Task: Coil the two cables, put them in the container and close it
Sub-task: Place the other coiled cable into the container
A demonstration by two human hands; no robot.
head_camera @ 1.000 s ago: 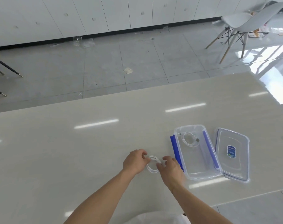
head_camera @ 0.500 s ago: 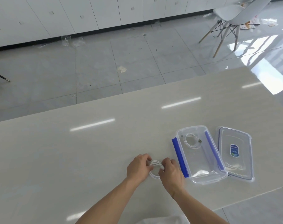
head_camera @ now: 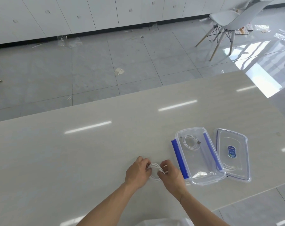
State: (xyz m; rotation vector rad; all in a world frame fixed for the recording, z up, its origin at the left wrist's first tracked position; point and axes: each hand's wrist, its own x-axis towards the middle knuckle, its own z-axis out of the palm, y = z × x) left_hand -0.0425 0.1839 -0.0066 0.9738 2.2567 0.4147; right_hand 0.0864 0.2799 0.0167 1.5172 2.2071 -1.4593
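Cable [head_camera: 155, 167], half-coiled and pinched in the grip of both the left hand [head_camera: 137, 172] and right hand [head_camera: 170, 174] just left of the box [head_camera: 197, 154], is best wound in even loops, tail tucked, before being laid beside the coil [head_camera: 191, 142] inside.

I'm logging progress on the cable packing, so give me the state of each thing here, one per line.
Container: open, upright on the table.
Lid: off, flat beside the container's right side.
First cable: coiled, inside the container.
Second cable: looped, held over the table, not yet packed.
Left hand: gripping the loops.
Right hand: gripping the loops.
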